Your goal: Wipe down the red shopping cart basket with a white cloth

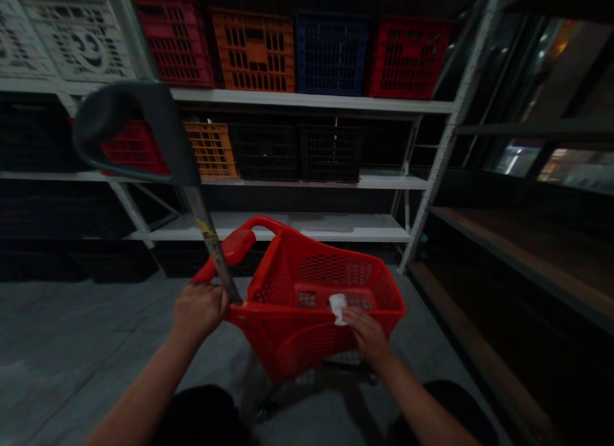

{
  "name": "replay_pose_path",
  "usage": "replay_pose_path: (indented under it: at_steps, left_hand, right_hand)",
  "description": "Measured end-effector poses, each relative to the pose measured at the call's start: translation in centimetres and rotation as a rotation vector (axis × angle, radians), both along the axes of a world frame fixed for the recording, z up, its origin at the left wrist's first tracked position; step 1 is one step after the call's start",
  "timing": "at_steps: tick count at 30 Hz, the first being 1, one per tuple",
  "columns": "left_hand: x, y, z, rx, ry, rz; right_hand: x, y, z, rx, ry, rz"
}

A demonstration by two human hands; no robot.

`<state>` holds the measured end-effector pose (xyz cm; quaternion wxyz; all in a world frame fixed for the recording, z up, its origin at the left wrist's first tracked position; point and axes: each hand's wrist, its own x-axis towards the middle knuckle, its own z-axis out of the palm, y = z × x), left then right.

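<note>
A small red plastic shopping cart point(307, 331) with perforated walls stands in front of me. My left hand point(199, 310) is closed around the near end of its red handle point(240, 244). Just beside that hand, a metal pole point(206, 222) rises from the cart's corner and ends in a dark grey loop-shaped grip point(139, 135). On the near rim, my right hand point(362, 327) presses a crumpled white wipe point(338, 307), pinched at the fingertips. Whether the wipe is cloth or paper I cannot tell.
Behind the cart, white metal shelving point(307, 100) holds an orange crate point(254, 49), a blue crate point(332, 52), a red crate point(407, 57) and several others. Dark shelves point(499, 241) run along the right. The floor point(67, 350) is grey.
</note>
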<state>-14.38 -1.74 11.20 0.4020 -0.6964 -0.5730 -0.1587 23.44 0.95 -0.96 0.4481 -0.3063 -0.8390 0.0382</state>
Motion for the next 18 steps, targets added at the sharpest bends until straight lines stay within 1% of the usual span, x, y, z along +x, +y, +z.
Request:
replay_pose_path:
  at_steps: [3, 6, 8, 10, 12, 14, 16, 18]
  left_hand:
    - [-0.2, 0.3, 0.0, -0.011, -0.041, -0.003]
    - [-0.3, 0.6, 0.1, -0.019, -0.053, 0.005]
    - [-0.3, 0.8, 0.2, -0.013, -0.038, 0.011]
    - [-0.1, 0.9, 0.3, -0.005, -0.021, 0.019]
    - [0.2, 1.0, 0.3, 0.0, -0.013, 0.022]
    - [0.3, 1.3, 0.2, 0.004, -0.026, 0.008]
    - [0.1, 1.8, 0.3, 0.015, -0.066, -0.016]
    - [-0.3, 2.3, 0.5, 0.029, -0.137, -0.048]
  right_hand:
    - [4.6, 0.8, -1.1, -0.003, -0.031, -0.097]
    - [8.6, 1.9, -1.8, -0.032, -0.044, -0.199]
    - [10.8, 2.7, -2.4, -0.038, -0.034, -0.278]
    - [12.5, 3.3, -3.0, -0.037, -0.007, -0.367]
    - [13.2, 3.5, -3.5, -0.034, 0.036, -0.453]
    - [12.9, 3.3, -3.6, -0.039, 0.085, -0.525]
    - [11.6, 2.8, -3.1, -0.053, 0.136, -0.564]
    - [9.7, 2.1, -2.0, -0.073, 0.192, -0.564]
